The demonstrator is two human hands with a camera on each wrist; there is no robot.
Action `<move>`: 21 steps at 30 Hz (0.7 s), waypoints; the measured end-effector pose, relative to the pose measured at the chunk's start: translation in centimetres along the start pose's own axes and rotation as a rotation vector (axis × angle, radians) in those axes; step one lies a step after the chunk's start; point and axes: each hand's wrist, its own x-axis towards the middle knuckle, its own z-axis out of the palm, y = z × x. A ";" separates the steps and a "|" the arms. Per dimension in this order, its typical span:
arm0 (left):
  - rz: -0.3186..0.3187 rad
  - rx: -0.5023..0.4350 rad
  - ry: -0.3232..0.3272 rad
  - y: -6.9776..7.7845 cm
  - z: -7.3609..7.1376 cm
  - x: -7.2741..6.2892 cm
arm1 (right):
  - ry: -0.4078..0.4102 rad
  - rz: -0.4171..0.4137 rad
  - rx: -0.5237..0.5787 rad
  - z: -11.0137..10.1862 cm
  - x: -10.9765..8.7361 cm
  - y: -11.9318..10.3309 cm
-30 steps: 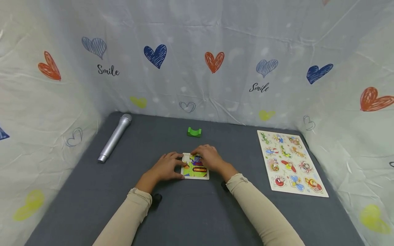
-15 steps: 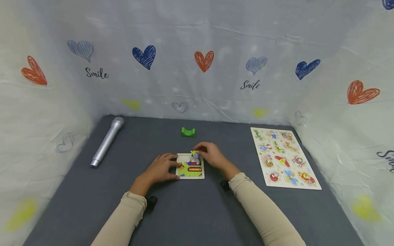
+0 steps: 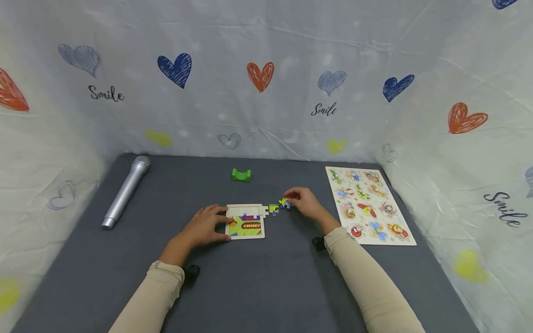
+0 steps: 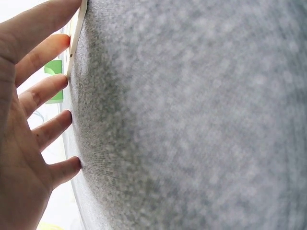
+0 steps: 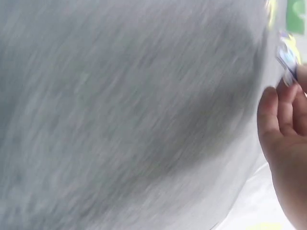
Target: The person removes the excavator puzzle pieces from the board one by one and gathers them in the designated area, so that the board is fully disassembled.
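A small wooden jigsaw tray [image 3: 245, 237] lies mid-table in the head view, its upper strip bare and a picture of a digger-like vehicle filling the lower part. My left hand [image 3: 204, 225] rests at the tray's left edge with fingers spread, fingertips on the rim; the left wrist view shows those fingers [image 4: 53, 132] stretched out. Right of the tray, my right hand [image 3: 306, 202] pinches a blue and yellow puzzle piece [image 3: 284, 203] between thumb and fingers, blurred in the right wrist view. Beside it lies a yellow-green puzzle piece [image 3: 273, 209], and a pale, plain piece [image 3: 264, 211] overlaps the tray's right rim.
Behind the tray stands a green block with a curved notch [image 3: 241, 175]. A silver toy microphone [image 3: 127, 192] lies at the left, and an insect-picture board [image 3: 366, 203] at the right, close to my right forearm. Printed cloth [image 3: 266, 115] walls the table's back and sides.
My right hand lifted a piece from the tray's upper right and carried it rightward. Two other pieces now show at the tray's right side. My left hand keeps its place at the tray.
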 end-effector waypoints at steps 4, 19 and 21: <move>-0.001 0.006 0.012 -0.4 -0.2 -0.4 | -0.048 -0.003 -0.071 -0.2 -0.1 0.6; 0.011 -0.013 0.023 0.2 -0.3 -0.6 | -0.024 0.006 -0.175 0.6 -0.2 0.7; 0.009 -0.015 0.020 0.3 -0.3 -0.5 | -0.004 -0.021 -0.213 0.9 -0.3 0.3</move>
